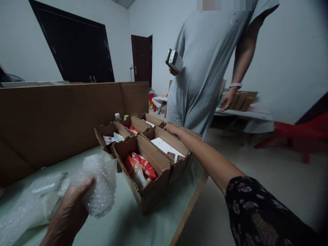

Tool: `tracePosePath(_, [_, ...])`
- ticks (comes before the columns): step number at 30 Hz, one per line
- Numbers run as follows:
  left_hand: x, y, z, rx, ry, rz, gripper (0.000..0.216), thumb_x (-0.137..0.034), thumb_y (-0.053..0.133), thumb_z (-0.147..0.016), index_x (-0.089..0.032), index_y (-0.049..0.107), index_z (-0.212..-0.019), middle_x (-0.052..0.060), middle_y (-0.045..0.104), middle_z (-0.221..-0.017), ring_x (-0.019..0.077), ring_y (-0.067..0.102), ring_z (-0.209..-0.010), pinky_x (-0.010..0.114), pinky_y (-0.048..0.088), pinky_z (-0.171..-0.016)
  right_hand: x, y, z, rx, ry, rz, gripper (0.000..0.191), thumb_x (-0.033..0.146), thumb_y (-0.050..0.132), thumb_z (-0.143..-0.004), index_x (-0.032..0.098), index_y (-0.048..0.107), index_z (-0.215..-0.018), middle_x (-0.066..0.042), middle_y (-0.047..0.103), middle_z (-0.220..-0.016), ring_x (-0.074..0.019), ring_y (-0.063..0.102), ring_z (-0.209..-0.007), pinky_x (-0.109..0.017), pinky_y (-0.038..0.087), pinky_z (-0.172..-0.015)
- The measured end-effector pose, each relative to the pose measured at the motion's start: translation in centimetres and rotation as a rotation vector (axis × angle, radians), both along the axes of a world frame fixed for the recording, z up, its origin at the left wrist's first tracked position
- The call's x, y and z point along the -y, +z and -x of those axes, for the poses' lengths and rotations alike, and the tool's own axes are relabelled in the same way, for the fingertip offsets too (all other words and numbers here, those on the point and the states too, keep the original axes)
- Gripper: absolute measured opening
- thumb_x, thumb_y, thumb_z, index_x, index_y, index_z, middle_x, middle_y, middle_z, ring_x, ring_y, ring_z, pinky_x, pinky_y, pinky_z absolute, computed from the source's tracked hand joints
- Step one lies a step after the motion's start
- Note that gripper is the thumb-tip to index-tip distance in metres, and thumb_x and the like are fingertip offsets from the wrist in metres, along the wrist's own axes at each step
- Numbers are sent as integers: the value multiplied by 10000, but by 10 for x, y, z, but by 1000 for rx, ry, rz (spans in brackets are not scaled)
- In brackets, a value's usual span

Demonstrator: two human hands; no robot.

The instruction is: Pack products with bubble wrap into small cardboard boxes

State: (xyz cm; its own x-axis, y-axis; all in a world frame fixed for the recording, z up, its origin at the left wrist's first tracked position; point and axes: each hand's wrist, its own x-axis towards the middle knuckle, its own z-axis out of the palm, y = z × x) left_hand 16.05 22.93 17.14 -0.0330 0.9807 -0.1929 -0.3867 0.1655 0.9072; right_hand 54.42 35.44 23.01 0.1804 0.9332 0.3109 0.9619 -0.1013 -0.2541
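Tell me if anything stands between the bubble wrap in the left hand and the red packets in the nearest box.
No separate object visibly does. Only the raised wall of the nearest box stands between the held bubble wrap and the red packets inside.

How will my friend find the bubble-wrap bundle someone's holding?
Find the pale green tabletop beside the brown cardboard panel. Left of the front brown cardboard box is the clear bubble-wrap bundle. Unlike the bubble wrap lying nearby, it's gripped by the left hand.
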Motion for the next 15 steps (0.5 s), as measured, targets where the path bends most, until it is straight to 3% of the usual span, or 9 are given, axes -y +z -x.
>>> tracePosePath(3, [2,1,-2,33,-5,-46,571,-449,903,-507,-128,734,-948,81,734,-805,300,714,-792,353,602,-659,4,17,-8,-15,-100,24,238,338,629,-979,139,668,-1104,-53,672,-1113,-211,670,-970,-353,569,-843])
tracePosePath(6, [1,8,1,-23,-44,-141,670,-449,900,-522,-135,717,-1086,90,746,-882,288,710,-830,328,589,-689,14,53,-1,-7,-170,-104,160,205,553,-975,134,696,-987,-98,702,-1019,-226,664,-967,-328,518,-815])
tracePosePath(8, [-2,17,-3,-43,-70,-245,764,-428,908,-509,-151,688,-1186,88,748,-943,282,701,-905,307,576,-749,27,75,23,1,-106,-224,168,148,533,-933,131,700,-937,-96,709,-991,-233,649,-981,-306,477,-821])
tracePosePath(9, [-4,22,-7,-41,-79,-300,798,-406,915,-498,-161,676,-1219,83,746,-966,276,693,-950,293,566,-785,36,83,43,-10,-13,-280,146,139,549,-907,137,695,-925,-79,707,-974,-214,640,-962,-290,467,-816])
tracePosePath(11, [-9,33,-20,-27,-99,-401,815,-359,927,-487,-175,670,-1238,67,739,-978,246,675,-985,256,544,-824,54,88,92,-134,378,-381,104,103,576,-847,131,675,-856,-52,690,-890,-170,620,-857,-263,457,-757])
tracePosePath(13, [-14,44,-34,-23,-152,-473,796,-344,941,-464,-164,688,-1197,54,733,-927,197,667,-880,222,538,-766,65,84,139,-336,800,-306,80,163,587,-863,143,660,-840,-16,668,-810,-128,595,-745,-233,456,-682])
tracePosePath(14, [-15,48,-39,-16,-172,-490,776,-353,945,-456,-152,699,-1163,53,730,-903,175,654,-812,210,534,-718,65,81,155,-412,948,-224,108,223,589,-896,149,663,-871,-13,675,-810,-117,593,-709,-226,461,-654])
tracePosePath(15, [-17,50,-40,-6,-167,-489,749,-367,947,-453,-141,707,-1126,54,730,-886,160,641,-760,203,529,-678,61,79,164,-464,1002,-174,162,279,567,-935,153,669,-919,-15,685,-817,-110,596,-679,-219,468,-628])
